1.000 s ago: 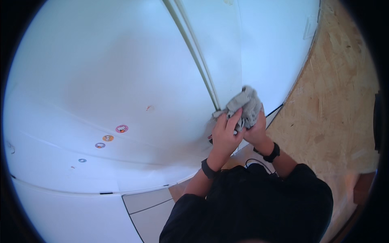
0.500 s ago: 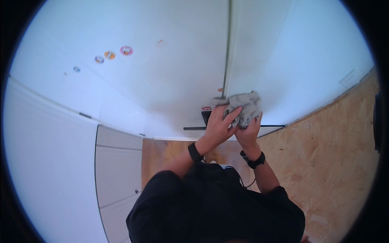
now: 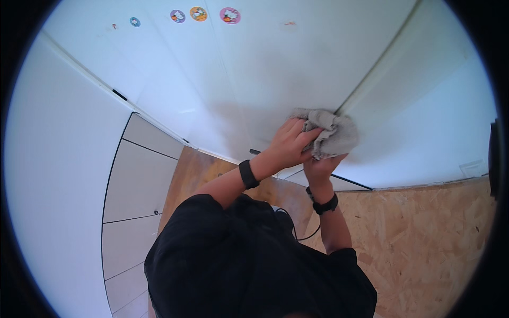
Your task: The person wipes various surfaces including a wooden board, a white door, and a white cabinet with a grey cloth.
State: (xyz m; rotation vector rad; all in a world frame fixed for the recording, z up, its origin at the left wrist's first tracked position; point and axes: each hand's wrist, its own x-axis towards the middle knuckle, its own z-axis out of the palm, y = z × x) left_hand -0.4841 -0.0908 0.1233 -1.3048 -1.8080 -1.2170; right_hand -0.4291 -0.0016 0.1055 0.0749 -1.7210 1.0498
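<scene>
A crumpled grey cloth [image 3: 339,137] lies against a tall white panel [image 3: 275,69], over the lower end of the dark seam [image 3: 379,61] that divides its surface. My left hand [image 3: 290,143] grips the cloth from the left, with its fingers bent into the folds. Just below and to the right, my right hand [image 3: 319,168] holds the lower edge, most of its fingers hidden behind the fabric. Both wrists wear black bands.
Several round coloured stickers [image 3: 198,14] dot the upper left of the panel. Grey drawer-like fronts [image 3: 139,175] stand at the left. A chipboard surface [image 3: 413,233] spreads at lower right, and a brown floor [image 3: 204,172] shows below. A dark cable [image 3: 307,237] loops near my body.
The view has turned, so stickers and seam sit higher and slanted. Both hands still hold the cloth, which looks more spread out. The dark piece beside my left hand is now mostly hidden.
</scene>
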